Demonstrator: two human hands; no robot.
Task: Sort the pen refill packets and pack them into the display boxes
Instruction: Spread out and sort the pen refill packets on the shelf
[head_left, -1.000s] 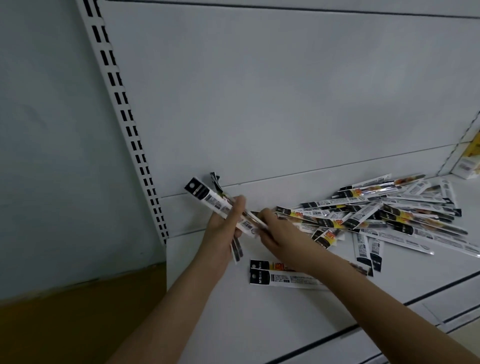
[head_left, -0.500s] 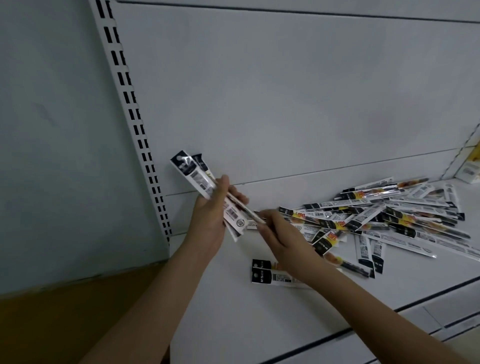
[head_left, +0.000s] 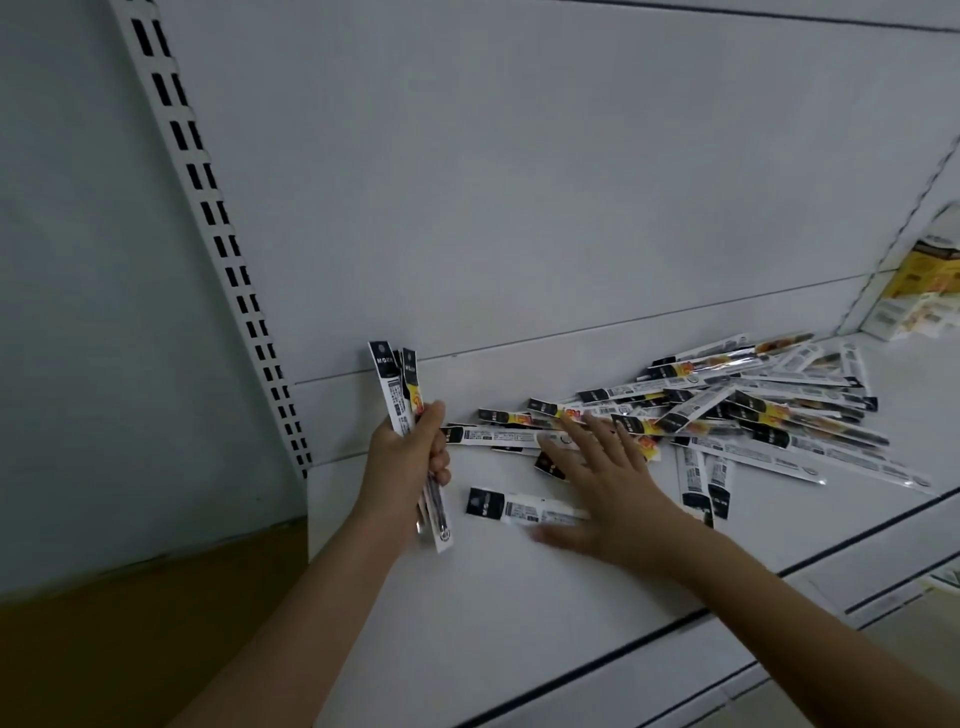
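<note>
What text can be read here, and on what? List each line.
"M&G": black top of the front packet in the left hand.
Print and barcodes on that packet: too small to read.
Loose packet by the right hand: logo blurred.
Pile: yellow and white labels, all blurred.
Yellow box at far right: print unreadable.

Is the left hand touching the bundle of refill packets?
Touching: the head view shows the left hand closed around the bundle of refill packets, held upright.
</note>
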